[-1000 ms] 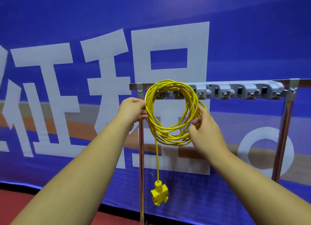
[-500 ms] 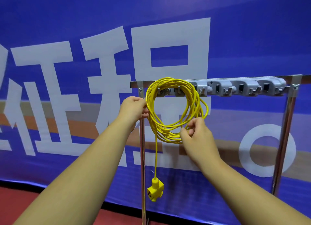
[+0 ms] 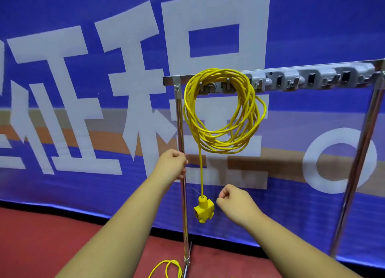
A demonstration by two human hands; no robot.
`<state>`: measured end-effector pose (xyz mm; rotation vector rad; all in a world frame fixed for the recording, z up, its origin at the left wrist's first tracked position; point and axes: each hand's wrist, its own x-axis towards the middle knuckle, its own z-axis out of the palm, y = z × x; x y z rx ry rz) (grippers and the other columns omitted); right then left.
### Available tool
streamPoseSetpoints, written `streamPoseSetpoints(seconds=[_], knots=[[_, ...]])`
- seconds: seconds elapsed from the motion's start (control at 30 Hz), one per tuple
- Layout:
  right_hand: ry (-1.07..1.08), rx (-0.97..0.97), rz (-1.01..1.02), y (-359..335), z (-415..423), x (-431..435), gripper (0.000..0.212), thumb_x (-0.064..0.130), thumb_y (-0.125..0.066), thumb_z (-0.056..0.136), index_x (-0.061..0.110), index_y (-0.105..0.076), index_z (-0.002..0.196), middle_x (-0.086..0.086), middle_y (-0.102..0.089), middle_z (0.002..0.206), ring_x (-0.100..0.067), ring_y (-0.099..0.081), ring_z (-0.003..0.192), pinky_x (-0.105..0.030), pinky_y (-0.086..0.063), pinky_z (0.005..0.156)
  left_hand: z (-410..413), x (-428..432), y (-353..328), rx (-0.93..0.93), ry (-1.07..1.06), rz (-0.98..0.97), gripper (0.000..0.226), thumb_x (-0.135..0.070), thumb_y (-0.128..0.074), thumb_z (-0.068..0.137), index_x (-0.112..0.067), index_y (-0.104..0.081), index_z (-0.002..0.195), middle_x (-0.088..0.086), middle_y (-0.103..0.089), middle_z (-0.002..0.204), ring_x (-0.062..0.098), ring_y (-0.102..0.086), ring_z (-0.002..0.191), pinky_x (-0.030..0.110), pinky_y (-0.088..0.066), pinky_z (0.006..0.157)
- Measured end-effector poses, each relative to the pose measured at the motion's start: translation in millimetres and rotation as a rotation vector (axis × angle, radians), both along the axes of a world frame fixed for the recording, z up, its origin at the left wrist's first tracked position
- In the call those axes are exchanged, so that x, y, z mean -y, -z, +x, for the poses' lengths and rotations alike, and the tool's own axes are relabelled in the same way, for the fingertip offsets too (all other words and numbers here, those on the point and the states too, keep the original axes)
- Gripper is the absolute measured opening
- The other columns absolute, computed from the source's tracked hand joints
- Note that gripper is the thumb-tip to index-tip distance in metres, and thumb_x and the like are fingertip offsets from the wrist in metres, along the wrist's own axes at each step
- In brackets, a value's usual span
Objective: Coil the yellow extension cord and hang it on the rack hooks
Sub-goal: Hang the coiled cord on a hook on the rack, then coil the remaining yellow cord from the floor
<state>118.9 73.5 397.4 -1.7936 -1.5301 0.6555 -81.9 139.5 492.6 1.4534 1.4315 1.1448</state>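
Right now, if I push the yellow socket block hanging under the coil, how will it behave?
The socket block would probably swing like a pendulum, since it hangs free on one thin strand. It seems heavy for its size: that strand is pulled straight. The coil looks floppy and draped over the hooks, so it might shift.

One camera sits on the person's head. It looks forward and a little down, straight at the rack point(image 3: 179, 119) from close by. The blue wall point(image 3: 312, 27) fills the back, and red floor point(image 3: 41, 236) shows at the bottom.
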Motion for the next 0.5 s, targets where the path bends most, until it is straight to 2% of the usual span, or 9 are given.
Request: streamPoseSetpoints(seconds=[0.13, 0.2, 0.23, 0.3, 0.33, 0.4, 0.43, 0.5], knots=[[-0.017, 0.024, -0.113, 41.3, 9.1, 2.4, 0.024, 0.029, -0.069, 0.087, 0.019, -0.064, 0.108, -0.001, -0.067, 0.098, -0.015, -0.062, 0.073, -0.035, -0.054, 0.071, -3.9, 11.9, 71.2, -0.261, 0.112, -0.176, 0.023, -0.014, -0.059, 0.089, -0.012, -0.065, 0.111, 0.007, -0.064, 0.086, 0.019, -0.059, 0.073, 0.031, -0.048, 0.064], [-0.046, 0.021, -0.181, 59.3, 10.8, 4.7, 0.041, 0.031, -0.071, 0.088, 0.018, -0.061, 0.126, 0.002, -0.064, 0.097, -0.012, -0.062, 0.075, -0.033, -0.054, 0.074, -6.0, 16.0, 96.5, -0.374, 0.241, -0.242, 0.041, -0.016, -0.061, 0.086, -0.017, -0.06, 0.127, 0.003, -0.063, 0.097, 0.014, -0.058, 0.078, 0.03, -0.048, 0.069], [-0.063, 0.005, -0.205, 68.2, 10.4, 6.2, 0.051, 0.032, -0.072, 0.088, 0.019, -0.057, 0.135, 0.004, -0.063, 0.098, -0.011, -0.061, 0.077, -0.031, -0.053, 0.073, -6.5, 19.4, 107.1, -0.402, 0.331, -0.282, 0.049, -0.016, -0.063, 0.087, -0.02, -0.055, 0.135, 0.0, -0.062, 0.102, 0.008, -0.059, 0.079, 0.024, -0.048, 0.068], [-0.087, -0.033, -0.227, 78.9, 8.3, 8.9, 0.064, 0.03, -0.074, 0.087, 0.021, -0.05, 0.146, 0.004, -0.059, 0.1, -0.011, -0.06, 0.077, -0.026, -0.049, 0.068, -5.3, 25.4, 117.9, -0.4, 0.483, -0.344, 0.051, -0.013, -0.066, 0.089, -0.025, -0.051, 0.136, -0.006, -0.065, 0.104, -0.006, -0.065, 0.078, 0.013, -0.05, 0.067], [-0.094, -0.046, -0.235, 84.5, 6.9, 9.2, 0.067, 0.028, -0.075, 0.087, 0.021, -0.048, 0.148, 0.004, -0.058, 0.101, -0.011, -0.059, 0.076, -0.025, -0.048, 0.066, -4.6, 26.4, 124.1, -0.374, 0.515, -0.367, 0.05, -0.016, -0.07, 0.086, -0.026, -0.053, 0.132, -0.007, -0.069, 0.105, -0.008, -0.068, 0.083, 0.015, -0.054, 0.076], [-0.102, -0.057, -0.245, 94.9, 5.0, 9.0, 0.068, 0.026, -0.075, 0.087, 0.019, -0.047, 0.149, 0.002, -0.059, 0.106, -0.012, -0.06, 0.076, -0.026, -0.05, 0.066, -3.8, 21.3, 144.7, -0.368, 0.449, -0.346, 0.061, -0.032, -0.078, 0.071, -0.027, -0.057, 0.128, -0.007, -0.073, 0.112, 0.005, -0.07, 0.103, 0.037, -0.056, 0.1], [-0.102, -0.054, -0.251, 100.5, 4.8, 8.9, 0.067, 0.027, -0.074, 0.087, 0.019, -0.048, 0.148, 0.0, -0.06, 0.111, -0.013, -0.061, 0.078, -0.028, -0.051, 0.068, -4.0, 19.2, 154.2, -0.383, 0.39, -0.348, 0.066, -0.038, -0.08, 0.065, -0.027, -0.056, 0.126, -0.005, -0.073, 0.114, 0.012, -0.07, 0.107, 0.044, -0.055, 0.102], [-0.103, -0.037, -0.27, 111.1, 5.4, 9.0, 0.063, 0.029, -0.073, 0.088, 0.019, -0.051, 0.146, -0.001, -0.06, 0.119, -0.016, -0.064, 0.086, -0.027, -0.05, 0.068, -6.0, 12.9, 175.3, -0.462, 0.294, -0.383, 0.076, -0.046, -0.082, 0.061, -0.02, -0.052, 0.126, 0.001, -0.071, 0.114, 0.019, -0.069, 0.106, 0.043, -0.058, 0.09]])
